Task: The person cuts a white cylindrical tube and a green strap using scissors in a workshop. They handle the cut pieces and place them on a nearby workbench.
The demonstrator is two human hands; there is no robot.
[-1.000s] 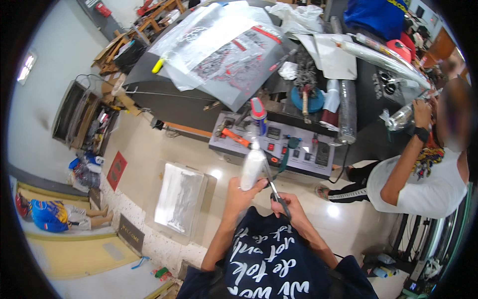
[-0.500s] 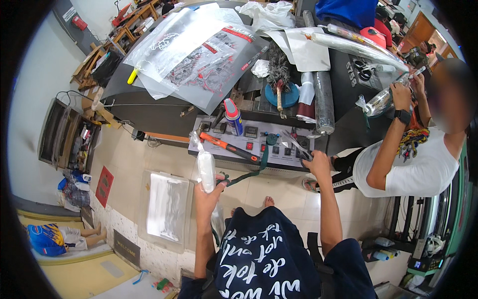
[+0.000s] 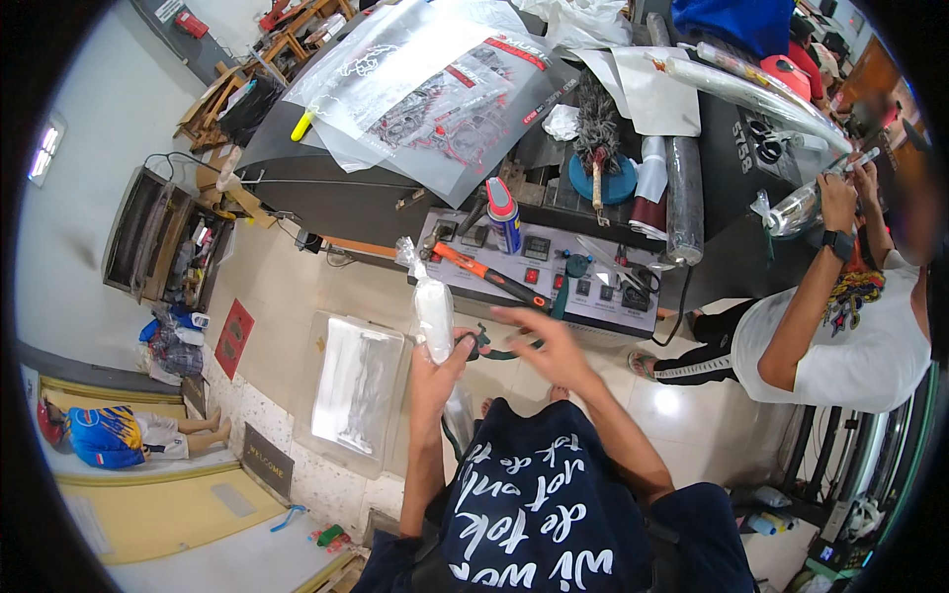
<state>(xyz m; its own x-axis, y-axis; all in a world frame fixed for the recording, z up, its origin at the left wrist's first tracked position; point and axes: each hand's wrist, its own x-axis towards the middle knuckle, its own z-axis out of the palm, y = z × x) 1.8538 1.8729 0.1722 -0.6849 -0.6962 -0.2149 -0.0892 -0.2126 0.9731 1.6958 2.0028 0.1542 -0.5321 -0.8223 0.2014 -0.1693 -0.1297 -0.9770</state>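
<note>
My left hand (image 3: 440,376) is closed around a long roll in clear plastic wrap (image 3: 433,321), its twisted end pointing up and away; what is inside looks white. A dark green strap (image 3: 499,354) runs from beside my left thumb toward the machine panel. My right hand (image 3: 559,354) hovers over that strap with fingers apart and slightly blurred, holding nothing. On the control panel (image 3: 603,314) lie black-handled scissors (image 3: 638,285), an orange-handled hammer (image 3: 489,277) and a small dark green reel (image 3: 576,265). A spray can with a red cap (image 3: 504,219) stands behind the hammer.
Printed plastic sheets (image 3: 435,99) cover the machine top. A duster (image 3: 597,133) rests near a blue disc (image 3: 618,183) and rolls of material (image 3: 684,198). At right a co-worker (image 3: 820,316) handles another wrapped roll. A clear-lidded box (image 3: 351,385) sits on the floor.
The scissors my right hand held have been put down on the panel. That hand has moved left toward the strap and my left hand. The view has shifted slightly.
</note>
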